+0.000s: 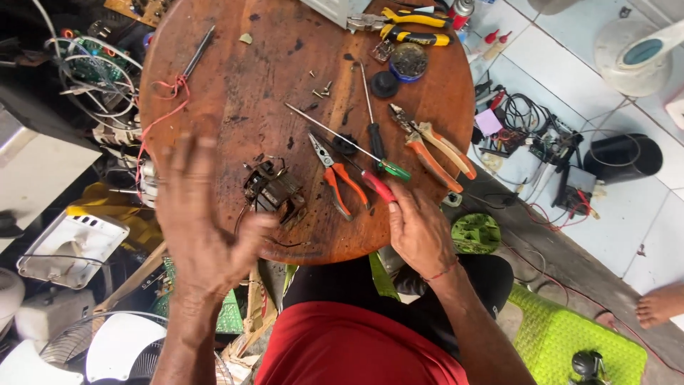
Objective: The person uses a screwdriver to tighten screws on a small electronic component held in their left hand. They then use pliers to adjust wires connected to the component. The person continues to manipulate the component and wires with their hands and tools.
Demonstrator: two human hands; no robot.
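Observation:
My left hand (pixel 203 221) is raised over the left front of the round wooden table (pixel 235 78), blurred, fingers apart, holding nothing. Just right of it sits a small dark electrical part with wires (pixel 272 191). My right hand (pixel 419 229) rests at the table's front edge, its fingers closed on the red handle of a screwdriver (pixel 376 185) whose thin shaft runs up-left across the table. Orange-handled needle-nose pliers (pixel 336 178) lie beside it, and a green-handled screwdriver (pixel 376 132) crosses above.
Larger orange pliers (pixel 434 146), yellow-handled pliers (pixel 410 28), a round tin (pixel 408 60), a black cap (pixel 385 84) and loose screws (pixel 322 90) lie on the table. Circuit boards and wires (pixel 92 68) crowd the left; fan parts (pixel 107 349) below; cables (pixel 531 135) on tiles right; a bare foot (pixel 659 303).

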